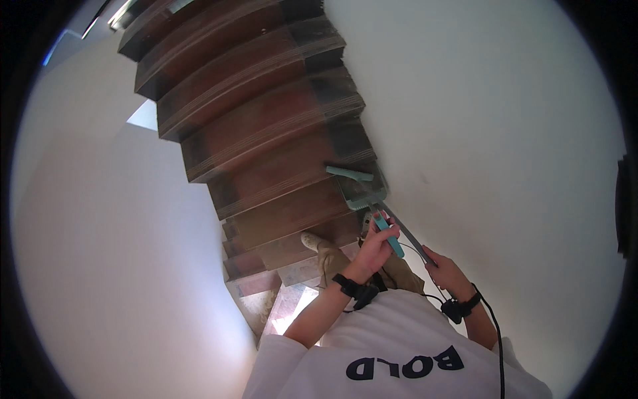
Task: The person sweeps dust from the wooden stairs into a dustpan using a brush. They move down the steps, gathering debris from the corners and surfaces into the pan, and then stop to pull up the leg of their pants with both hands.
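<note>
My left hand grips the teal handle of a dustpan. Its pan lies at the right-hand side of the stairs, close against the wall. In my right hand is the grey stick of a broom, held by its upper part. The teal broom head, with dark bristles, is over the pan's far edge and reaches left past it. Whether the bristles touch the step or the pan cannot be made out.
Reddish-brown stairs with grooved edges run away ahead of me. White walls stand to the right and left. My shoe is on a step just below the pan. Black cables hang from the straps on both wrists.
</note>
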A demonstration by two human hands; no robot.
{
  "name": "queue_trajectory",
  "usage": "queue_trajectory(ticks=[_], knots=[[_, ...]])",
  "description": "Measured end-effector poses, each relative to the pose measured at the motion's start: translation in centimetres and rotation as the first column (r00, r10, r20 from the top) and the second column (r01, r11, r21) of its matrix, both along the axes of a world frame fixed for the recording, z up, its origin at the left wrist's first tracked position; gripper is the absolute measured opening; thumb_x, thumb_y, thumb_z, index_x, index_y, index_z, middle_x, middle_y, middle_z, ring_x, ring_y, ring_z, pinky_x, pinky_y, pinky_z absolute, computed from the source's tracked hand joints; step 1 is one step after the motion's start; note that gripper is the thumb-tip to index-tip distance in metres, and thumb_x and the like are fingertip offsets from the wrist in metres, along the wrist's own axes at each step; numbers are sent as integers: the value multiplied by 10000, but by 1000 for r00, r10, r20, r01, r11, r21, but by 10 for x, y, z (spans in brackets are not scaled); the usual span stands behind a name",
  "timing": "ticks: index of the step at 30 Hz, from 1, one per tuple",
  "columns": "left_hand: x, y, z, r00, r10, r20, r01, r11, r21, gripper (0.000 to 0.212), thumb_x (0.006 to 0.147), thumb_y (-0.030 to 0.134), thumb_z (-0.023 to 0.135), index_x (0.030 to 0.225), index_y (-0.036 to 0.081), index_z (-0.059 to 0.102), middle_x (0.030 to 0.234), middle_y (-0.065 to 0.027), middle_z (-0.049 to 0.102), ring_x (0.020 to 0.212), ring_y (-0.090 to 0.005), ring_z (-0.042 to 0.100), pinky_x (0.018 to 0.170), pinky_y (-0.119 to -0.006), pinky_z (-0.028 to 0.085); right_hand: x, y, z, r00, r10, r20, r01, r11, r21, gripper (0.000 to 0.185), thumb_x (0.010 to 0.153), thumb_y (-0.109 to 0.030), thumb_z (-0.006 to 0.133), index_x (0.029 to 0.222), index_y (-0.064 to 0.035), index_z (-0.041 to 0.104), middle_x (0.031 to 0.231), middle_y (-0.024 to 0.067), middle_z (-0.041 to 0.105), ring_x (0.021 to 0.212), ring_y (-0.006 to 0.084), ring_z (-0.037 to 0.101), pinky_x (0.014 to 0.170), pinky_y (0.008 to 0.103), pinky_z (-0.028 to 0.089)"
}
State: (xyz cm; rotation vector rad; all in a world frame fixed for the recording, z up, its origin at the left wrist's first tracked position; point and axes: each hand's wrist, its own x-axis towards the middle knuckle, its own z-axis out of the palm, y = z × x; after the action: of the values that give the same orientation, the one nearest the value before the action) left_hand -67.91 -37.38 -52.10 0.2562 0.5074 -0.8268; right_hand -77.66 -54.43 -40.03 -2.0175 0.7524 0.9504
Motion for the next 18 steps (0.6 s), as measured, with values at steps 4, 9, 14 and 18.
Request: queue_trajectory(ticks=[4,9,14,18], knots=[[2,17,3,999,7,36,-7,1000,1,391,839,-89,620,1088,184,494,1079,-23,517,914,-155,536,793,-308,441,-2,3,-18,983,76,169,-57,991,-118,522,897,-127,497,1414,-177,445,985,261,642,903,452,612,775,494,497],[6,63,-1,999,-37,10,37,999,-6,387,830,-96,613,1094,165,502,1045,-32,527,897,-156,528,790,-301,432,43,7,-57,945,123,303,-59,975,-214,548,913,-124,555,1443,-140,418,905,268,638,829,417,628,762,433,494],[0,98,8,998,-68,0,68,998,-10,369,836,-86,608,1104,146,506,1025,-37,538,909,-163,532,808,-307,438,57,5,-118,867,244,435,-117,947,-299,560,912,-115,534,1456,-146,404,774,226,621,659,350,612,649,411,495],[-15,126,0,996,-71,49,72,997,-21,378,842,-70,607,1141,141,512,1048,-36,543,948,-165,552,864,-319,453,62,13,-117,916,190,354,-124,972,-202,573,914,-109,508,1472,-161,387,689,178,590,514,257,559,549,394,477]])
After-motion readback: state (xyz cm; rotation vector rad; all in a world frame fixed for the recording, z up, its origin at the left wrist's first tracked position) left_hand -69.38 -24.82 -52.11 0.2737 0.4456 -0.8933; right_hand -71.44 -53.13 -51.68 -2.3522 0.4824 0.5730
